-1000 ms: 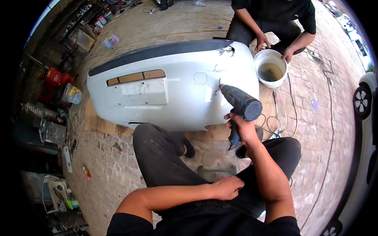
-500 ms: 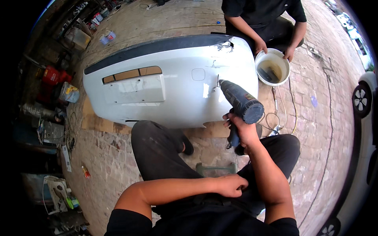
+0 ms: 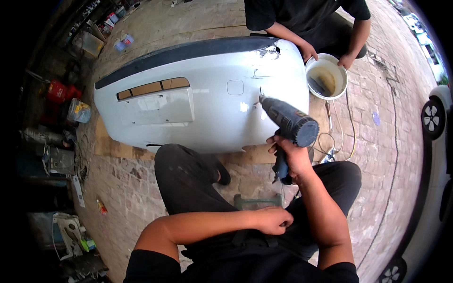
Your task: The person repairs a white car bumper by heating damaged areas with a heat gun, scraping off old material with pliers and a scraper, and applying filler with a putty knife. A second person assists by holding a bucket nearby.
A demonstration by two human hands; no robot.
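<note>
My right hand [image 3: 291,153] is wrapped round the handle of a dark grey heat gun [image 3: 289,120]. Its nozzle points forward and left, at the scuffed right part of a white car bumper cover [image 3: 212,113]. Whether the nozzle touches the surface I cannot tell. Black scratches and a torn black patch mark the bumper's upper right. My left hand [image 3: 275,220] rests in a loose fist at my lap, near my right thigh, with nothing visible in it. Beyond the bumper's right end, a co-worker's two hands hold a white bucket [image 3: 343,78] by its rim, with murky liquid inside.
Cardboard [image 3: 111,139] lies under the bumper on the brick floor. A green low stool [image 3: 258,202] shows between my legs. Cables and a hose [image 3: 351,125] run beside the bucket. Cluttered tools and cans line the left; a white car [image 3: 433,188] stands at right.
The whole view has shifted slightly, so the bumper sits a little further left. The co-worker leans further left. My hands keep their poses, with the heat gun still aimed at the bumper.
</note>
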